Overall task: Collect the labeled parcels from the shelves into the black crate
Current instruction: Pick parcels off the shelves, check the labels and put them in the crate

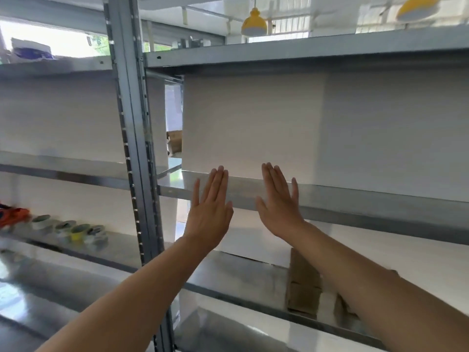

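Head view. Both bare forearms are reaching up from the bottom corners of the frame toward the centre, where the left hand point(209, 212) and the right hand point(279, 207) are hovering side by side, apart from each other. Both hands are showing their backs to the camera, with fingers extended flat and held close together and thumbs spread slightly; neither is gripping anything. They are lying in front of the front edge of the middle shelf point(355, 199), a grey metal board crossing the centre of the frame; whether they are touching it cannot be told. A perforated metal upright point(132, 138) is running from top to bottom left of centre.

Brown cardboard parcels point(303, 290) are standing on the lower shelf point(241, 278) in the lower right of the frame, partly hidden behind the right forearm; any labels on them cannot be made out. The black crate is not appearing in this view.

At the left edge, a row of tape rolls point(73, 231) is lying on a shelf beside an orange item point(12, 215). Two yellow lamps point(253, 22) are hanging at the top.
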### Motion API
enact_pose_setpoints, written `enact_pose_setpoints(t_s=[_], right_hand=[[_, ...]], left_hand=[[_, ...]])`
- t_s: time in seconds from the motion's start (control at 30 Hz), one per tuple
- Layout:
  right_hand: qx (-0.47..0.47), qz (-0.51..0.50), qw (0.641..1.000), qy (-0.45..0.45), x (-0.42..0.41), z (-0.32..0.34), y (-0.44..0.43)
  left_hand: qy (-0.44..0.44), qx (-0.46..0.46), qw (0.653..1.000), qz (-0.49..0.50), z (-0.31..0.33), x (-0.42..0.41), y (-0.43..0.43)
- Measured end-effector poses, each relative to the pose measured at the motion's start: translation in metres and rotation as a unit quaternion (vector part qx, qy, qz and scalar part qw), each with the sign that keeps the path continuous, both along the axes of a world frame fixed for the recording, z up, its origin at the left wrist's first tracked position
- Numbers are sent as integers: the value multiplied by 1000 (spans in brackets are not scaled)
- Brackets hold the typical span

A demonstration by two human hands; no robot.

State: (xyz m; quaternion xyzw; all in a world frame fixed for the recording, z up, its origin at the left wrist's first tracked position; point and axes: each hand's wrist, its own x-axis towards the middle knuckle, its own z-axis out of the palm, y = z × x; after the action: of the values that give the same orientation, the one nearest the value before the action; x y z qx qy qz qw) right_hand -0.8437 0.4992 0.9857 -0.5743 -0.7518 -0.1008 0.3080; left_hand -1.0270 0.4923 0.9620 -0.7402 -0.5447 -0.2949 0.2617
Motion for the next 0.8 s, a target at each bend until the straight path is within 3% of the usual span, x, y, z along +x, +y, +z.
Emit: enact_pose_setpoints(t_s=[0.43,0.63,0.8], right_hand=[[-25,-161,987,14,265,-32,-145],[-62,-299,952,16,408,-79,-242],[-92,-391,914,62,479,-100,-309]], left_hand=[[-13,-44,986,-159,-18,285,-86],[38,-59,971,-230,-79,405,-125],[75,-69,943,-315,-82,487,-158]])
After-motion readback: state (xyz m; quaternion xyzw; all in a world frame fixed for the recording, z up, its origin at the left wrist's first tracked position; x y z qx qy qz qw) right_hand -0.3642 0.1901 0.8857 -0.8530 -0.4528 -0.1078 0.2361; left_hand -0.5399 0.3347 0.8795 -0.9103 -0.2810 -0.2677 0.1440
